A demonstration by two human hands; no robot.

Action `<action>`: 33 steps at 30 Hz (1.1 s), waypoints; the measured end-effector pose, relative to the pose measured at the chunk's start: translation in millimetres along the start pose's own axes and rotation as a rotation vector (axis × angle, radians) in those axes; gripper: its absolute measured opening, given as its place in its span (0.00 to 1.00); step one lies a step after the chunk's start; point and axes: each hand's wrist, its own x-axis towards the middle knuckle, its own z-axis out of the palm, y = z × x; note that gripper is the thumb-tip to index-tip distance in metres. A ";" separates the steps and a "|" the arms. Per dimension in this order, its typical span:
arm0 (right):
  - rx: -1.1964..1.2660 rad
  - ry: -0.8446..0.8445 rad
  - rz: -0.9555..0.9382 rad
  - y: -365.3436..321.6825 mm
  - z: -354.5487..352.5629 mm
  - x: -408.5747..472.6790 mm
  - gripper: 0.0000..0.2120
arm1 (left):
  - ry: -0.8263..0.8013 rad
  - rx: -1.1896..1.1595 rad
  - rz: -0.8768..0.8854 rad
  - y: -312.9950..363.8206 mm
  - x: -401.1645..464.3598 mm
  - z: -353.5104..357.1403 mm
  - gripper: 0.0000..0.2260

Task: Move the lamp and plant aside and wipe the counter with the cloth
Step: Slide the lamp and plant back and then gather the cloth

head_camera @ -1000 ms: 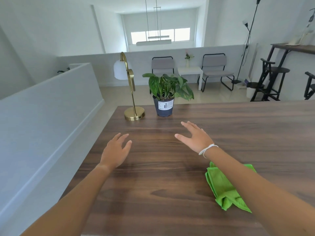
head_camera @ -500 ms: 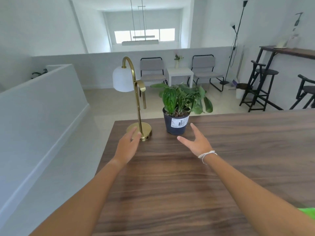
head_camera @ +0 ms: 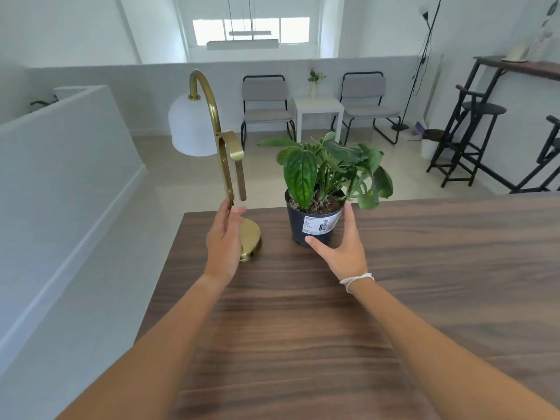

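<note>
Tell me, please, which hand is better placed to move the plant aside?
The right hand: its open thumb and fingers already flank the plant, while the left hand is at the lamp.

The dark wood-grain bench (head_camera: pixel 424 283) carries a brass lamp (head_camera: pixel 222 165) at its far-left corner, with a potted plant (head_camera: pixel 315 219) just beside.

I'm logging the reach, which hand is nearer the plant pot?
Right. The right hand is open around the plant pot, thumb in front, fingers at its right side. The left hand is at the lamp stem.
</note>
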 end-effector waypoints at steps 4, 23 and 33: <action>0.027 0.069 -0.044 4.6 7.3 3.9 0.49 | 0.048 -0.085 0.026 -2.7 7.4 7.9 0.14; 0.081 0.261 -0.045 4.1 38.1 19.0 0.43 | 0.031 -0.398 -0.032 0.6 16.7 9.0 0.13; 0.089 0.276 -0.024 6.3 39.5 22.1 0.42 | -0.124 -0.468 -0.090 -0.8 25.6 0.7 0.14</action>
